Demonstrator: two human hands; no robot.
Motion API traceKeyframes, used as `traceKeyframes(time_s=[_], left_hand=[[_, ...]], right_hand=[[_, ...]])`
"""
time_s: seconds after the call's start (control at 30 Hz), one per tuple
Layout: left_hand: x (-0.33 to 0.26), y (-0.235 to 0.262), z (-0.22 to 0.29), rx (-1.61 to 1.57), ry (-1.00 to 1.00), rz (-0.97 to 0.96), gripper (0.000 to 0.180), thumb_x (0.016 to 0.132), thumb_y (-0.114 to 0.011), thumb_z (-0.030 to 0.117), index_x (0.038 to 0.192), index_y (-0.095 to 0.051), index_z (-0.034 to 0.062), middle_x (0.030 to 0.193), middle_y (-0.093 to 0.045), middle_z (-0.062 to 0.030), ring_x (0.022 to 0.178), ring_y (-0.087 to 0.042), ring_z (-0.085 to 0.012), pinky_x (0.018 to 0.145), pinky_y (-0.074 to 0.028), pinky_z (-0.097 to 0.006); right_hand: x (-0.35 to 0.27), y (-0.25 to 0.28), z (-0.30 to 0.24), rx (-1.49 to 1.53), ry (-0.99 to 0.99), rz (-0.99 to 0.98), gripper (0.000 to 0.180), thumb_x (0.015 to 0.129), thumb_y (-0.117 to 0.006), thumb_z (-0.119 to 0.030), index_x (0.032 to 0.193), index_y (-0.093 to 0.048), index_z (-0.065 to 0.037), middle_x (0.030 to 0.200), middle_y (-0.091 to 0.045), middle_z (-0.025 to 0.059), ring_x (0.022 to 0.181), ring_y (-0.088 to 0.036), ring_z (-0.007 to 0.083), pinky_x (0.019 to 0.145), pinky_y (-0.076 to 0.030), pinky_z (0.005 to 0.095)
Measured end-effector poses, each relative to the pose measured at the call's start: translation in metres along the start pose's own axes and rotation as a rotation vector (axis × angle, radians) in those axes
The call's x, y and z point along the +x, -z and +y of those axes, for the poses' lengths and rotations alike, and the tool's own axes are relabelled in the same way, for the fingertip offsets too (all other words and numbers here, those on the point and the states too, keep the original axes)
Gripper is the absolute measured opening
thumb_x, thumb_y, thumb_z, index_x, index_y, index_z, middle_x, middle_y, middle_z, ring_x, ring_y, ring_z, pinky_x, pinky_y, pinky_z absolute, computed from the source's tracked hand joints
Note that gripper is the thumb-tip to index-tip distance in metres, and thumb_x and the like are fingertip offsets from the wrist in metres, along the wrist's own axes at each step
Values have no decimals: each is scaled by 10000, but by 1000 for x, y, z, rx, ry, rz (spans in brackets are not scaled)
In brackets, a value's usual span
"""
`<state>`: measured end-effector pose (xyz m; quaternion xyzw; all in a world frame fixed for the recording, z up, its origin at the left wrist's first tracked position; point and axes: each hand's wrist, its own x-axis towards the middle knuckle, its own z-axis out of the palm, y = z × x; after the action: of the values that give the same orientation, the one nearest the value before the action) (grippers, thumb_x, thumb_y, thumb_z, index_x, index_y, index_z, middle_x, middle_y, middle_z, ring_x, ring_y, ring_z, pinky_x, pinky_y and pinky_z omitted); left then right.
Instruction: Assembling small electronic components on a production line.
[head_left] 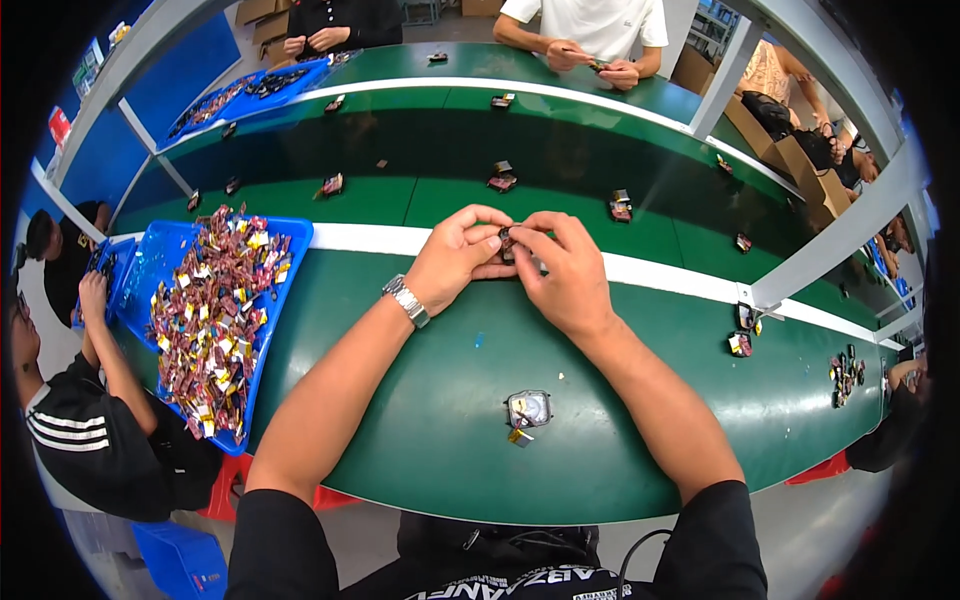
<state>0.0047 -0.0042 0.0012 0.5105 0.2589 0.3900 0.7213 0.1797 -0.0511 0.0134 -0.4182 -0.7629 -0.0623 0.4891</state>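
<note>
My left hand (452,264) and my right hand (570,278) meet near the belt's edge, fingers closed on a small black watch case (507,246). The left thumb and fingers grip its left side, while the right fingertips press at its right and top. Most of the case is hidden by my fingers. Closer to me on the green tabletop lies another watch case (529,408), its silvery inside facing up. A small yellow-and-silver battery (520,437) sticks out at its lower edge. A metal-band wristwatch (405,300) is on my left wrist.
At left, a blue tray (302,240) holds a heap of small reddish parts with batteries. Scattered assemblies (621,206) lie on the green conveyor belt (440,195) beyond a white rail (370,238). Grey frame posts (840,245) stand at right. Co-workers sit opposite and on both sides.
</note>
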Motion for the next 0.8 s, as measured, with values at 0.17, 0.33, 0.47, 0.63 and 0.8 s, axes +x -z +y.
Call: traceKeyframes(time_s=[0.17, 0.33, 0.47, 0.63, 0.8], left_hand=[[-2, -1, 2, 7, 24, 19, 204, 978, -500, 14, 1182, -500, 17, 1137, -643, -121, 1009, -657, -183, 876, -597, -351], [-3, -4, 2, 52, -11, 2, 236, 966, -538, 33, 1199, -500, 29, 1127, -653, -110, 1043, -649, -187, 869, -597, -370], [-3, -6, 1, 62, -6, 17, 225, 964, -538, 28, 1187, -503, 24, 1116, -656, -117, 1028, -652, -183, 862, -601, -364], [-1, -15, 2, 99, -7, 99, 181, 974, -520, 33, 1151, -508, -5, 1103, -648, -131, 999, -655, -181, 819, -617, -334], [-1, -15, 0, 189, -44, 150, 169, 974, -518, 44, 1133, -510, -12, 1072, -654, -129, 947, -662, -167, 752, -622, -312]], right_hand=[[-2, -4, 1, -71, 4, -15, 195, 728, -723, -7, 914, -682, -48, 945, -613, 46, 842, -609, 224, 678, -542, 334], [-2, -4, 1, -75, 20, 2, 172, 730, -722, -18, 890, -673, -56, 927, -606, 33, 832, -603, 215, 656, -541, 335], [-2, -4, 0, -98, 13, -6, 156, 732, -724, -21, 875, -671, -51, 928, -605, 33, 827, -603, 215, 654, -537, 337], [-4, -7, 5, -64, 6, 15, 119, 744, -720, -15, 848, -671, -46, 933, -605, 44, 821, -605, 220, 651, -538, 335], [-4, -12, 1, 190, -219, 5, 116, 764, -708, -2, 866, -673, -43, 941, -606, 56, 820, -624, 228, 661, -541, 341]])
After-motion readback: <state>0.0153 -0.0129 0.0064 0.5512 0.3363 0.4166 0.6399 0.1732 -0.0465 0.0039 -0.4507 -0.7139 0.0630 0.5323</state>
